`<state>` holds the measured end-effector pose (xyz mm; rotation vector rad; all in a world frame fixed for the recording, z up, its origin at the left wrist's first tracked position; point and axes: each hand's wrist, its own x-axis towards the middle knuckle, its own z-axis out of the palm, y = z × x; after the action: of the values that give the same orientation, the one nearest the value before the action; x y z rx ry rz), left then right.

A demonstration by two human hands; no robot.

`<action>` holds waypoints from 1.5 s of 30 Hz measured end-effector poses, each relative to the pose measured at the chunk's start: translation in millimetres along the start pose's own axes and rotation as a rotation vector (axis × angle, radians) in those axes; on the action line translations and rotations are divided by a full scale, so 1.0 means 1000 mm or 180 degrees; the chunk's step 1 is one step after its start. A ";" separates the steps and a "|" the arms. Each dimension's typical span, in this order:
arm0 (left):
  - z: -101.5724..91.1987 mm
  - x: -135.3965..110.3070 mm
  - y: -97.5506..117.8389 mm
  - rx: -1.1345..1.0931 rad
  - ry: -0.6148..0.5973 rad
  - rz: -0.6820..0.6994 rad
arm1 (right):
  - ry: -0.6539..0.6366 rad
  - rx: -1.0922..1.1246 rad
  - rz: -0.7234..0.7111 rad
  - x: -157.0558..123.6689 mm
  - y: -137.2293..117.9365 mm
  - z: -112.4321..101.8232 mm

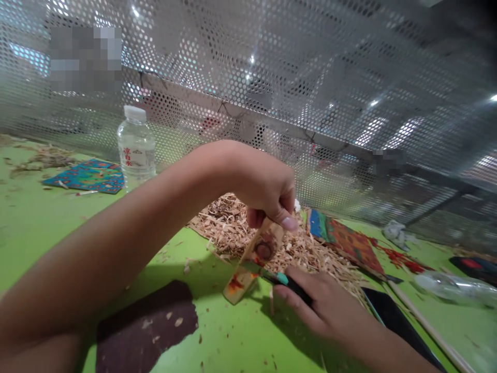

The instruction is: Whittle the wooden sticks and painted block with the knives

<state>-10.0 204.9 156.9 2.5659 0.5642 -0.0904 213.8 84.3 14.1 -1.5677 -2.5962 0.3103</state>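
My left hand (267, 191) pinches the upper end of a small flat wooden strip (264, 247), which slants down toward the green table. A round dark knot shows near the strip's middle, and orange-red marks stain its lower end. In my right hand (322, 300) is a utility knife (289, 284) with a black handle and a teal slider. Its blade lies across the lower part of the strip, though the exact contact is hard to make out. Beneath and behind both hands spreads a heap of pale wood shavings (229, 228).
A water bottle (136, 147) stands at the back left beside a blue patterned sheet (91, 176). A dark brown sheet (147, 326) lies in front. Rightward are an orange painted sheet (345, 241), a lying clear bottle (454, 287), a black phone-like slab (399, 321) and a perforated metal screen (240, 77) behind.
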 end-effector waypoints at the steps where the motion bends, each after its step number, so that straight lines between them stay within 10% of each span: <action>1: 0.000 0.000 -0.001 0.0001 0.0001 -0.0022 | -0.0023 0.0072 0.0047 -0.001 -0.002 0.000; 15: -0.001 -0.010 0.011 0.0080 -0.0091 -0.0266 | -0.0264 0.0445 0.0301 -0.018 -0.026 0.016; 24: 0.000 -0.009 0.009 0.0087 -0.0012 -0.0221 | 0.0361 0.0436 0.0034 -0.015 -0.014 -0.003; 33: -0.002 -0.011 0.011 0.0040 -0.0060 -0.0154 | -0.0564 0.0334 0.0407 -0.013 -0.022 0.020; 45: -0.001 -0.014 0.012 0.0128 0.0075 -0.0062 | 0.0292 0.0391 0.0051 -0.011 -0.011 0.014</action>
<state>-18.3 190.5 165.2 2.6039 0.6021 -0.0791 206.6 67.8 3.6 -1.5254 -2.4475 0.3821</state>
